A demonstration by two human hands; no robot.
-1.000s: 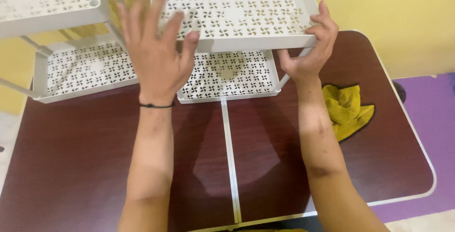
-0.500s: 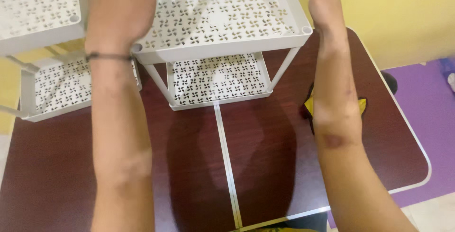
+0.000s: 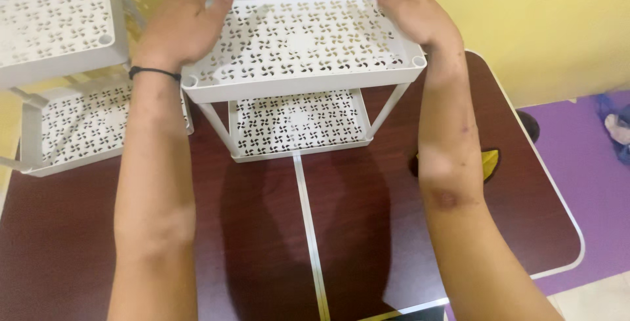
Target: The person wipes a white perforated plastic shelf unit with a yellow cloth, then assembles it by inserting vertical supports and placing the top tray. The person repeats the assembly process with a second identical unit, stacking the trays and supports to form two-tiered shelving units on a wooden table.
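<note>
Left hand point(image 3: 184, 22) and right hand point(image 3: 413, 12), fingers spread, flank the top tray point(image 3: 298, 45) of a white perforated plastic rack, palms at its side rims, not gripping. Lower tray point(image 3: 298, 124) rests on dark wood-look surface point(image 3: 262, 229). Since earlier, hands slid farther up along tray. Second rack point(image 3: 59, 65) left.

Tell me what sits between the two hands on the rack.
In the head view, the left hand and right hand flank the white perforated top tray; only its bare patterned floor lies between them.
</note>
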